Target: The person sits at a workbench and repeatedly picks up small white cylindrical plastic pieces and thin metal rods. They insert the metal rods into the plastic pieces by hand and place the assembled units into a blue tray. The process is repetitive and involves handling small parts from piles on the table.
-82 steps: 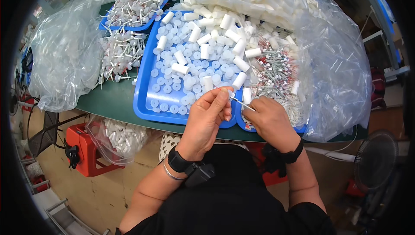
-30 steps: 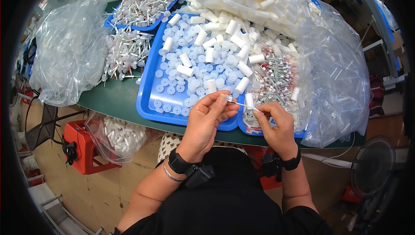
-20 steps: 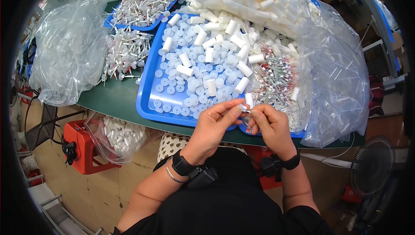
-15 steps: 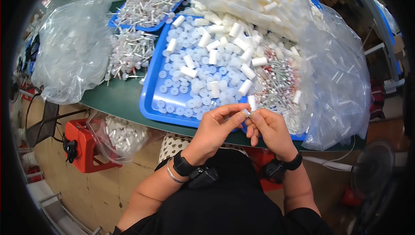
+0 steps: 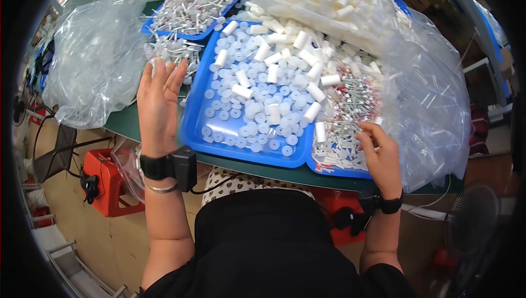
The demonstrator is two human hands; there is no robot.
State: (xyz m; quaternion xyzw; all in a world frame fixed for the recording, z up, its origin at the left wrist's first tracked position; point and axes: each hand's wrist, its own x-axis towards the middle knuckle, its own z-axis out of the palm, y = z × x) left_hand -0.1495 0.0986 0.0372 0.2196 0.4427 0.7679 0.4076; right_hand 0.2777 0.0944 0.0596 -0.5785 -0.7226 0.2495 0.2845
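My left hand [image 5: 159, 103] is raised at the left of the table, palm turned inward and fingers stretched up. Its fingertips reach the loose pile of assembled pins with pale discs [image 5: 175, 51], and I see nothing held in them. Over the near right tray's heap of metal pins [image 5: 353, 101] is my right hand [image 5: 382, 155], its fingers bent with a gap at the thumb. Whether its fingertips touch a pin is too small to tell. Between the hands lies a blue tray [image 5: 246, 158] of translucent white discs [image 5: 255, 117] with white cylinders [image 5: 242, 91] scattered on top.
A large clear bag of white cylinders [image 5: 323, 2] stands at the back. Crumpled plastic bags lie left [image 5: 93, 73] and right [image 5: 433, 95]. Another blue tray [image 5: 203, 35] of assembled pins sits back left. A red stool [image 5: 107, 183] and a fan [image 5: 472, 216] flank the table.
My hands were together in front of the tray, pinching a small pale piece. They have parted: the left went far left and opened, the right moved right to the pins. That piece no longer shows.
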